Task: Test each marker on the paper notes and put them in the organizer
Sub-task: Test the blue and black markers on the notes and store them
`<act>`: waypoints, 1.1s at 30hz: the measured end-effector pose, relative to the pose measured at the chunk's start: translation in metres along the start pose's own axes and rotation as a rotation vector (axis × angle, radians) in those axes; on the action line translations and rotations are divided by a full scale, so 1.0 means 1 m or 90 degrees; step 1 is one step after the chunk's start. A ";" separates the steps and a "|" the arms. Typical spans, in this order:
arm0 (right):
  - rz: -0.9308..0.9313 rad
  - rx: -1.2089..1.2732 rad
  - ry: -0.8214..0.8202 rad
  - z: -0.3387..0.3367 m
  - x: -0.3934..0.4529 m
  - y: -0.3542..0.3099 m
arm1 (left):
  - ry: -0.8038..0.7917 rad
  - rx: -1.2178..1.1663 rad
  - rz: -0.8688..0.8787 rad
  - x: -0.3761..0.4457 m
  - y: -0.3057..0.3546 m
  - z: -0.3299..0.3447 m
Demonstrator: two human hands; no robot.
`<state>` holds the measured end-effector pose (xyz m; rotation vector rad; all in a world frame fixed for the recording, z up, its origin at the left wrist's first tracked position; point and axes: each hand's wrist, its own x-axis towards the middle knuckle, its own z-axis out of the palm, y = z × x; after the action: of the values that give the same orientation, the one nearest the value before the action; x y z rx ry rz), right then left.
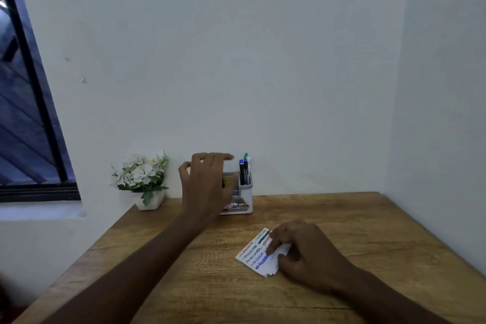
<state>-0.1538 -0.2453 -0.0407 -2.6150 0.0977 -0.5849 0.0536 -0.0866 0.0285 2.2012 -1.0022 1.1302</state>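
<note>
A: What is sitting at the left?

B: A flower pot is standing by the wall. Next, the left hand is hovering, fingers spread and holding nothing, in front of the organizer.

A: And the markers?

B: The markers are standing upright in its right compartment, just right of that hand's fingertips. Nearer, the right hand is pressing the paper notes onto the table.
</note>
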 end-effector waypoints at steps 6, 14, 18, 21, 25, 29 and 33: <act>0.024 -0.026 0.029 0.002 -0.003 -0.008 | -0.431 -0.132 0.070 -0.093 0.013 -0.019; 0.130 -0.118 0.044 0.011 0.007 -0.013 | -0.433 -0.200 0.053 -0.113 0.010 -0.035; 0.212 -0.187 -0.026 0.016 0.003 -0.012 | -0.442 -0.206 0.050 -0.113 0.018 -0.041; 0.234 -0.224 -0.079 0.022 -0.003 -0.012 | -0.459 -0.198 0.049 -0.112 0.017 -0.045; 0.229 -0.234 -0.106 0.021 -0.001 -0.007 | -0.429 -0.169 0.051 -0.106 0.017 -0.039; 0.223 -0.225 -0.107 0.018 0.004 -0.005 | -0.466 -0.130 0.090 -0.104 0.011 -0.026; 0.225 -0.214 -0.106 0.014 0.002 -0.005 | -0.479 -0.165 0.073 -0.105 0.015 -0.026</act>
<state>-0.1457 -0.2349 -0.0489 -2.8555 0.6400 -0.2409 -0.0126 -0.0369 -0.0433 2.3969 -1.4810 0.1488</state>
